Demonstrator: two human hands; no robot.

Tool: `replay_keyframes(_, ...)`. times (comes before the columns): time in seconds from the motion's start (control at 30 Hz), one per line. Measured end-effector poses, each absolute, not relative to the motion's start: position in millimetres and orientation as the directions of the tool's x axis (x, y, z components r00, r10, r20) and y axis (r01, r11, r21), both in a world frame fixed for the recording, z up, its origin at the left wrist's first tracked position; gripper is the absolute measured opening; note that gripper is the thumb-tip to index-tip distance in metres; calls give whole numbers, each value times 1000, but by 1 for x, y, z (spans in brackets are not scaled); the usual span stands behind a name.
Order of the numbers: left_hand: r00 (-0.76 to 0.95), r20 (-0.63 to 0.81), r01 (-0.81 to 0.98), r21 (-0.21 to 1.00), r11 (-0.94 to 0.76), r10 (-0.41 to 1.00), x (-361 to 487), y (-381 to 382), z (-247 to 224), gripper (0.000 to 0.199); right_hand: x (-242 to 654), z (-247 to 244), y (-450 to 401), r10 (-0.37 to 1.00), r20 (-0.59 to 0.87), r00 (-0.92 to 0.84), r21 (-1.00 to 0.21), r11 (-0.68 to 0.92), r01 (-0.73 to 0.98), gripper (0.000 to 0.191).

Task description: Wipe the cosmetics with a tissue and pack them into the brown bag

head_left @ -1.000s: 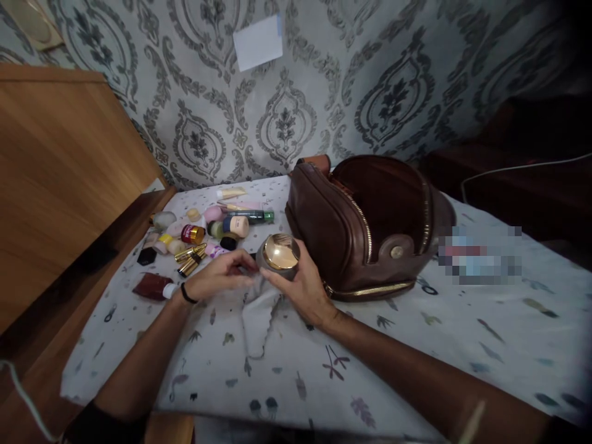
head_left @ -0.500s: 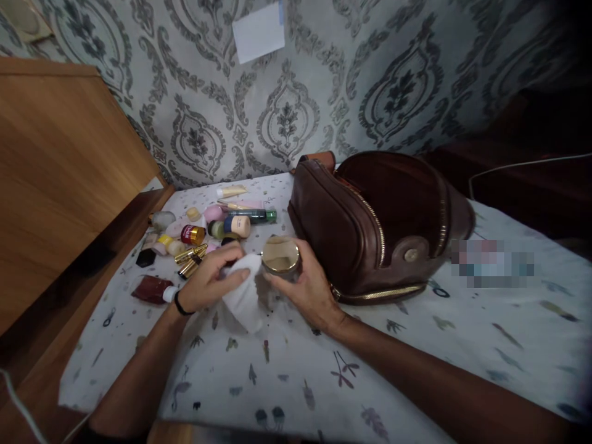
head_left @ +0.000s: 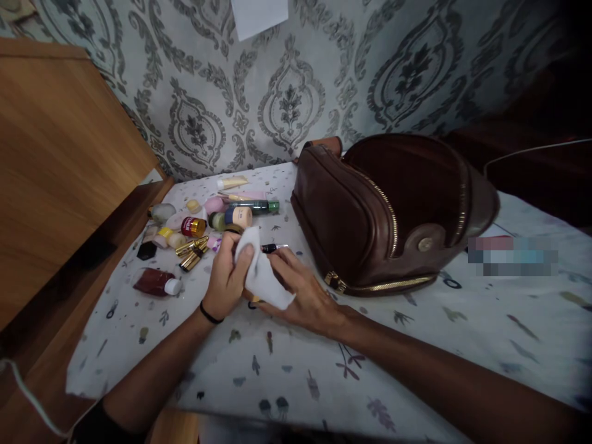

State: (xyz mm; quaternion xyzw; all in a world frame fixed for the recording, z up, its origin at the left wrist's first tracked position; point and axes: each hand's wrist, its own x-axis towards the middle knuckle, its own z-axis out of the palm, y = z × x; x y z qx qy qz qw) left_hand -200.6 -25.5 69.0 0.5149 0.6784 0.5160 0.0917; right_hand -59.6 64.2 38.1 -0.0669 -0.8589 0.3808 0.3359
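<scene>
Left hand [head_left: 231,271] pinched a white cloth [head_left: 263,274] between thumb and fingers, above the near part of the printed surface [head_left: 222,385]. Right hand [head_left: 308,296] curled behind the cloth's lower part; its grip was hidden, couldn't tell how far closed. Gold-edged item [head_left: 256,300] peeked out below, between the hands, mostly covered. Cloth looked light, limp, hard to tear by handling; best pinched at a fold or corner. Gold-edged item probably rigid and slick, so best cupped around its sides. Beyond: red bottle [head_left: 155,282], gold tubes [head_left: 192,253], brown bag [head_left: 330,231] unzipped, right of the hands.
</scene>
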Motion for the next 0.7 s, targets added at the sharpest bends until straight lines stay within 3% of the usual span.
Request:
replay_keyframes(0.1, -506, 380, 508, 857, -88, 774, -206, -20, 64, 20, -62, 39, 65, 461, 524, -717, -748, 651, -128, 58)
replay_keyframes(0.23, -541, 380, 476, 874, -100, 750, -208, -16, 57, 20, -64, 37, 68, 559, 493, -666, -809, 577, -114, 59)
replay_keyframes(0.53, -340, 468, 628, 759, -174, 816, -202, -24, 54, 32, -63, 36, 69, 626, 443, -641, -861, 496, -110, 53)
replay_keyframes(0.7, -214, 476, 717, 670, -194, 853, -200, -27, 52, 53, -64, 32, 71, 639, 415, -648, -864, 501, -59, 50)
